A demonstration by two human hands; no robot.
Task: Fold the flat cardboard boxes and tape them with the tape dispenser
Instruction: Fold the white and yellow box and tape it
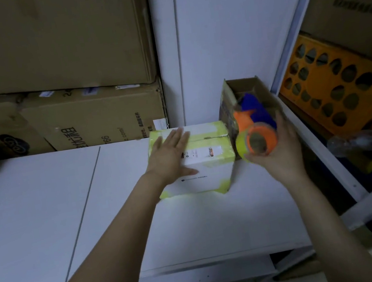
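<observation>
White table [193, 225], taped box [207, 161] and open carton [225, 110] on it.

Two hands [170, 158] [277, 154], one white box [210, 161]

Left hand [170, 154] flat, fingers straight, palm down, arm extended; right hand [276, 150] raised, fingers curled in a grip.

Broad open stretch of worktop [118, 212] to the left of and in front of the taped box [210, 178], free for approach. Rear left closed off by stacked cartons [94, 121] at the worktop's back edge; rear centre closed by the white wall [224, 37]. Right of the box, only a narrow gap, filled by the right hand [277, 153] with the tape dispenser [255, 130]; open carton [244, 85] just behind, shelf upright [292, 21] beside. Box top partly covered by the flat left hand [170, 155].
</observation>
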